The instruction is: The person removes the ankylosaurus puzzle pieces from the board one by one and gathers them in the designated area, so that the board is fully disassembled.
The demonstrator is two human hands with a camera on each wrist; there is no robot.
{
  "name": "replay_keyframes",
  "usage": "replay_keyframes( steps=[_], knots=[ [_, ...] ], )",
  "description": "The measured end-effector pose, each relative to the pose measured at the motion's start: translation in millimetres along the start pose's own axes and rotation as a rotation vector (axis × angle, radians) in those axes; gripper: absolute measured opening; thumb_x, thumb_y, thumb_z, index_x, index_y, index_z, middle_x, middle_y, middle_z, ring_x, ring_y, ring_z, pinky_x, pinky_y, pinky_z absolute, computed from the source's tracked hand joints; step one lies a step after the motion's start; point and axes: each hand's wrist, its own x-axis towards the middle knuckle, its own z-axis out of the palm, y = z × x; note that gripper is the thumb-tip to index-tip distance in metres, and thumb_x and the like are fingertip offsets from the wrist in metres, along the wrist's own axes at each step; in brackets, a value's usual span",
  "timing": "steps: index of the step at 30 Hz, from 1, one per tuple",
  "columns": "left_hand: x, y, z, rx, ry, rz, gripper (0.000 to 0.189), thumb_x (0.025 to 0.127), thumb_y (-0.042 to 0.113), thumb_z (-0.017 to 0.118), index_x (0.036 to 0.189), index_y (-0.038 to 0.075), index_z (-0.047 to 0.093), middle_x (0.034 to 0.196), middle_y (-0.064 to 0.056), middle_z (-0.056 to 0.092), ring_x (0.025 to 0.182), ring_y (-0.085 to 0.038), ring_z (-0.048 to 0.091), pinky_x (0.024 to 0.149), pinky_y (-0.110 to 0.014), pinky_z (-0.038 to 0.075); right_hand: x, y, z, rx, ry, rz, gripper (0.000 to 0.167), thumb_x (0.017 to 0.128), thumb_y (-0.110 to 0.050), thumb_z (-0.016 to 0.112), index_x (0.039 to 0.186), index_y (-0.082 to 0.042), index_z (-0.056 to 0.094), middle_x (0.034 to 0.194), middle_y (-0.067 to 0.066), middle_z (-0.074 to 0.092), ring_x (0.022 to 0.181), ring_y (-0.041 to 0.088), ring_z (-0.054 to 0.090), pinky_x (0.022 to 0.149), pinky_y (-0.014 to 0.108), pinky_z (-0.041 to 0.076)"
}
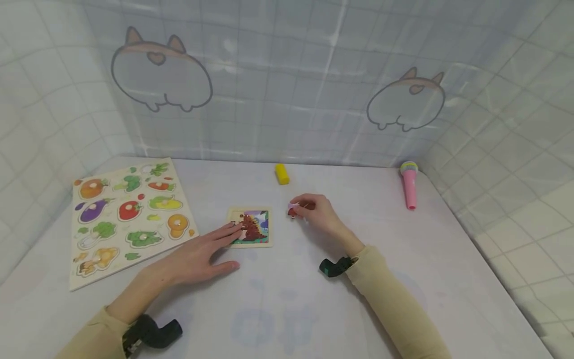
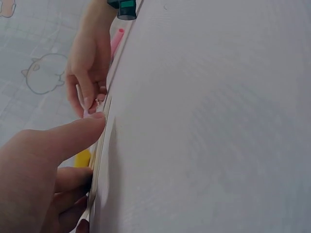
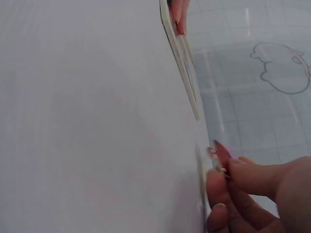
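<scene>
A small square picture puzzle (image 1: 270, 229), with a brown spiky dinosaur on it, lies flat on the table. Straight fingers of my left hand (image 1: 195, 259) rest on its left part and cover some of the picture; the thumb is spread out on the table side. Just right of the puzzle, my right hand (image 1: 320, 214) pinches a small reddish-brown and pink puzzle piece (image 1: 292, 211) between thumb and fingers. In the right wrist view this piece (image 3: 223, 153) is tilted up, close over the table.
A large vegetable peg board (image 1: 143, 257) lies at the left, beside my left forearm. Behind the puzzle is a yellow block (image 1: 282, 174). A pink toy microphone (image 1: 410, 189) lies at the far right. Tile-patterned walls (image 1: 287, 99) enclose the table at the back and sides.
</scene>
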Motion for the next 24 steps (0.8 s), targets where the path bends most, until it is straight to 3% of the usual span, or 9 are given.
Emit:
replay_keyframes(
  steps=[7, 17, 24],
  knots=[
    [-0.4, -0.7, 0.5, 0.002, -0.001, 0.007, 0.08, 0.092, 0.068, 0.054, 0.156, 0.023, 0.038, 0.164, -0.001, 0.03, 0.15, -0.027, 0.03, 0.113, -0.053, 0.039, -1.2, 5, -7, -0.069, 0.013, -0.012, 0.023, 0.095, -0.017, 0.07, 0.117, -0.017, 0.072, 0.099, 0.001, 0.07, 0.085, 0.02, 0.061, 0.07, 0.027, 0.05],
    [-0.1, -2.2, 0.8, 0.008, 0.006, 0.026, 0.079, 0.092, 0.067, 0.054, 0.156, 0.023, 0.038, 0.164, -0.002, 0.03, 0.149, -0.028, 0.031, 0.113, -0.053, 0.039, -1.3, 10, -6, -0.158, 0.018, -0.097, 0.032, 0.092, -0.008, 0.072, 0.123, -0.01, 0.069, 0.103, 0.006, 0.069, 0.088, 0.019, 0.061, 0.079, 0.028, 0.052],
    [-1.1, -1.6, 0.4, -0.002, 0.007, 0.025, 0.079, 0.092, 0.067, 0.055, 0.156, 0.023, 0.038, 0.164, -0.003, 0.03, 0.149, -0.029, 0.031, 0.113, -0.053, 0.039, -0.8, 12, -5, -0.205, 0.047, -0.141, 0.03, 0.09, -0.007, 0.074, 0.119, -0.007, 0.072, 0.101, 0.008, 0.062, 0.088, 0.02, 0.059, 0.077, 0.028, 0.05]
  ],
)
